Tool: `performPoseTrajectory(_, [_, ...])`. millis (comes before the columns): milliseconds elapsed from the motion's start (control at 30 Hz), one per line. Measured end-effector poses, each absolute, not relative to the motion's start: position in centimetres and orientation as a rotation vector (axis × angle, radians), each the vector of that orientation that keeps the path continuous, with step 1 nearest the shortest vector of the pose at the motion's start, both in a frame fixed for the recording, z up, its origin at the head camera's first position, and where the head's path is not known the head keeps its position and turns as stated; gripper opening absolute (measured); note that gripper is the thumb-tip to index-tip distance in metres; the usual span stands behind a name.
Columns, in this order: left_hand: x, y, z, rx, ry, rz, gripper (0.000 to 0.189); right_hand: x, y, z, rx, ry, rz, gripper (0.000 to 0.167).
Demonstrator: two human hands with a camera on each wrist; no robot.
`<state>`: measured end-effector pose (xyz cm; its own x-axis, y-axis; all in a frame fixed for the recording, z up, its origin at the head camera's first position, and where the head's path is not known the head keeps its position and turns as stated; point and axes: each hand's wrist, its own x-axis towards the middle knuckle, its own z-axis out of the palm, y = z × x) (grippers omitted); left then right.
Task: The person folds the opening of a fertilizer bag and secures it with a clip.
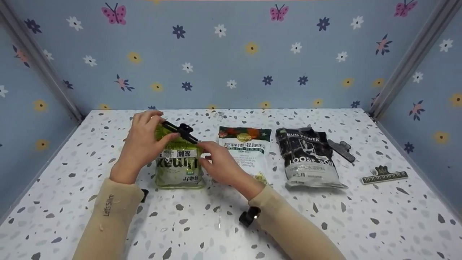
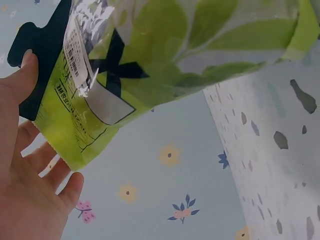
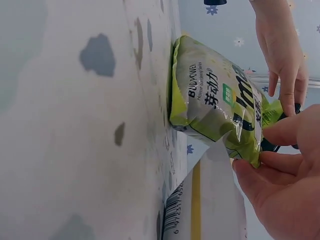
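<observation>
A green and clear plastic bag (image 1: 178,177) stands on the table at the left, its printing upside down in the head view. A long black sealing clip (image 1: 179,131) lies across its top edge, slanting down to the right. My left hand (image 1: 142,141) holds the clip's left part; in the left wrist view its thumb presses the black clip (image 2: 47,65) and the other fingers sit behind the bag's edge. With thumb and fingers, my right hand (image 1: 223,164) pinches the bag's top corner at the clip's right end, seen closely on the bag (image 3: 215,95) in the right wrist view.
Right of the green bag lies a white fertilizer bag (image 1: 247,159), partly behind my right hand. Farther right are a black and grey soil bag (image 1: 310,159), a dark clip (image 1: 342,150) and a piano-keyboard clip (image 1: 384,177). Patterned walls (image 1: 231,54) enclose the speckled table (image 1: 195,224).
</observation>
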<state>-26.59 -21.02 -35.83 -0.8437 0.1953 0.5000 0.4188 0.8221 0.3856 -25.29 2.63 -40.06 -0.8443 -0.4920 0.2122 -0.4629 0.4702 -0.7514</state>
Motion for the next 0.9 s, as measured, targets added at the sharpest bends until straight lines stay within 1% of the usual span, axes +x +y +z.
performPoseTrajectory(167, [-26.4,-21.4,-35.8,-0.349,-2.713,-0.794,0.059,-25.5,2.5,-40.5,-0.838,2.646,-1.344,0.045])
performPoseTrajectory(400, [-26.2,-21.8,-35.8,-0.201,-3.113,-0.959,0.09,-25.8,2.7,-40.5,-0.842,2.679,-1.185,0.054])
performPoseTrajectory(467, [-26.3,-21.7,-35.9,-0.191,-3.188,-1.005,0.094,-25.8,2.8,-40.5,-0.849,2.702,-1.099,0.058])
performPoseTrajectory(600, [-26.4,-21.6,-36.1,-0.19,-3.247,-1.021,0.092,-25.6,2.7,-40.3,-0.858,2.74,-0.933,0.065])
performPoseTrajectory(733, [-26.3,-21.6,-36.1,-0.157,-3.264,-0.948,0.088,-25.3,2.2,-40.4,-0.839,2.755,-0.831,0.067])
performPoseTrajectory(900, [-26.3,-21.7,-36.1,-0.149,-3.285,-0.858,0.08,-24.9,1.7,-40.1,-0.757,2.76,-0.788,0.06])
